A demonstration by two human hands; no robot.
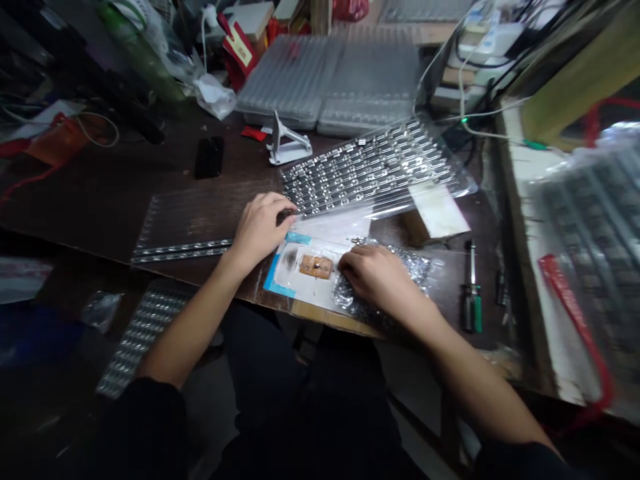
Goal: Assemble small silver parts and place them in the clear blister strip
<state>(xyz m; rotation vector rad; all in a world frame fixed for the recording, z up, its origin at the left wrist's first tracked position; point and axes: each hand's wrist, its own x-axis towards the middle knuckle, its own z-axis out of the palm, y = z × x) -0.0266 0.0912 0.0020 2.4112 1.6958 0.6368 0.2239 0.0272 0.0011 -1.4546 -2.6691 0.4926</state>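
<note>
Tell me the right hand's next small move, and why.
Probably, the right hand should pick one piece from the heap of small shiny pieces: it is curled over that heap, with the brown block just to its left.

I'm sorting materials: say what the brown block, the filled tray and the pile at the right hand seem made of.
Brown block: probably wood, dull, by its matt tan colour; blur leaves this open.
Filled tray: likely glossy plastic, being see-through with bright edges.
Pile at the right hand: apparently polished metal, from its silvery glints.
</note>
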